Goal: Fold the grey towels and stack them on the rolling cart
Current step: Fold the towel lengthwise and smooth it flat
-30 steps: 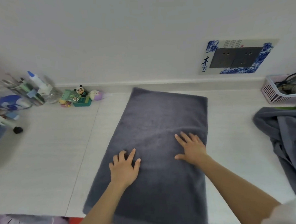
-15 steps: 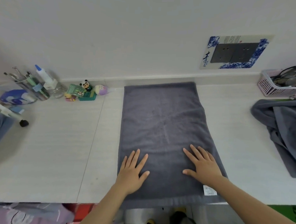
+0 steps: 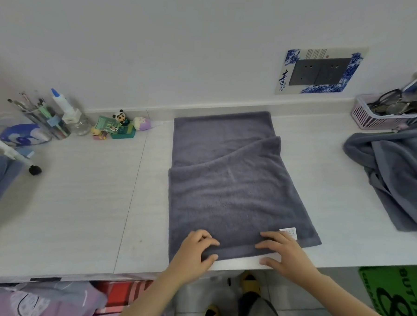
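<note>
Two hands (image 3: 241, 253) pinching grey towel (image 3: 234, 195) hem, white label (image 3: 288, 232) unreadable

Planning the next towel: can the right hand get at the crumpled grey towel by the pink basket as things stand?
Probably yes, once it lets go. The right hand pinches the flat grey towel's near hem; bare white countertop lies between it and the crumpled grey towel.

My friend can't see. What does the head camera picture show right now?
Two hands, the left hand and right hand, pinch the near edge of a grey towel spread on a white counter, its far end rumpled. More grey towels lie heaped at the right, beside a pink basket.
</note>
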`<control>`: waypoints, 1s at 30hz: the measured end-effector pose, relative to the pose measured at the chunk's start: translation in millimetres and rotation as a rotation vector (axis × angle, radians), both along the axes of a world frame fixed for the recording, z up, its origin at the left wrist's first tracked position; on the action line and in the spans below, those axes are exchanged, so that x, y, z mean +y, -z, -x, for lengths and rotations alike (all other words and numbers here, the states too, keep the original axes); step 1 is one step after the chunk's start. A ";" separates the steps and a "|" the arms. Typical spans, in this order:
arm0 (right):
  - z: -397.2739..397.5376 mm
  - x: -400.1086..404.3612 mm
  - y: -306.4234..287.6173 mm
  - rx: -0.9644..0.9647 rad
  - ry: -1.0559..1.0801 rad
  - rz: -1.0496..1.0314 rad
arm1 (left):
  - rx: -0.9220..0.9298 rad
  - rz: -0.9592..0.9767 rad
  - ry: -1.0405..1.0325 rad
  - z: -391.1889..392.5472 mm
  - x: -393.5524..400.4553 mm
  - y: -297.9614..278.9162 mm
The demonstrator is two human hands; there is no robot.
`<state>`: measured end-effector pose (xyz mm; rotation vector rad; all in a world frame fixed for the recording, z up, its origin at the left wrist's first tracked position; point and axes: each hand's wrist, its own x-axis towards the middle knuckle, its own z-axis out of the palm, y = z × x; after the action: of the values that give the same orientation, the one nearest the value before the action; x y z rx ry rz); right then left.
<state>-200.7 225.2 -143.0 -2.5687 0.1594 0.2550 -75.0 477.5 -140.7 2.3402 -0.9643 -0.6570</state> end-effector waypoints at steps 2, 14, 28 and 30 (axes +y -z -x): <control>4.6 3.0 6.8 -0.014 0.033 0.011 | 0.036 0.016 -0.032 4.4 2.2 4.2; -14.8 21.0 19.2 -0.300 0.168 0.122 | 0.030 -0.018 -0.128 10.8 -6.9 5.5; -38.4 13.5 -22.4 0.195 0.181 -0.117 | 0.054 -0.011 -0.239 5.3 -18.3 -2.9; -39.7 14.6 -26.5 0.215 0.186 -0.117 | 0.106 -0.013 -0.250 3.4 -18.0 -7.2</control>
<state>-160.9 239.8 -116.5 -2.3874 0.4473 0.4554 -78.4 459.5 -133.5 2.3590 -0.6088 -0.6792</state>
